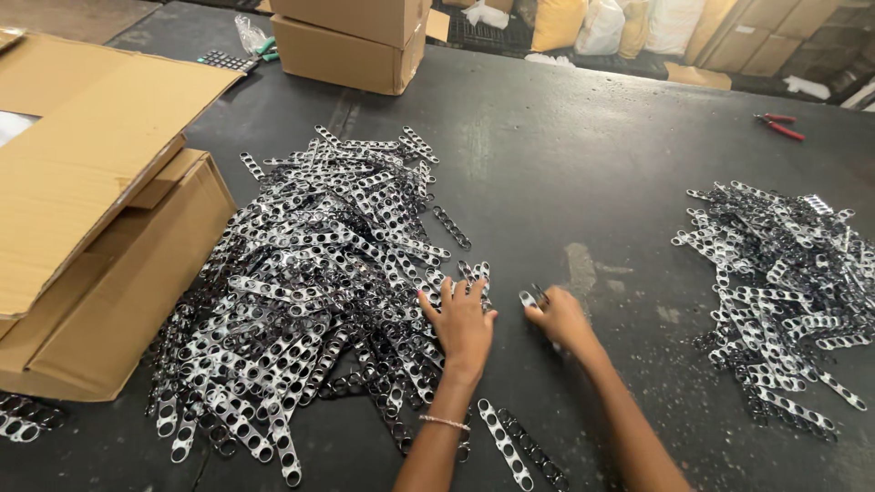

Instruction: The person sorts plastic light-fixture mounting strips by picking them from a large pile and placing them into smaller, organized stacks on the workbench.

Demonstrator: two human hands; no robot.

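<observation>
Left hand (462, 321) flat, fingers spread on big strip pile (310, 273); right hand (558, 316) pinching one perforated strip (530, 297). Probably light, stiff, slick; best gripped by edges.

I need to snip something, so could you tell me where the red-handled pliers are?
The red-handled pliers lie on the dark table at its far right, beyond the smaller pile of metal strips.

Silver perforated strips (310, 273), black table (565, 164)
</observation>
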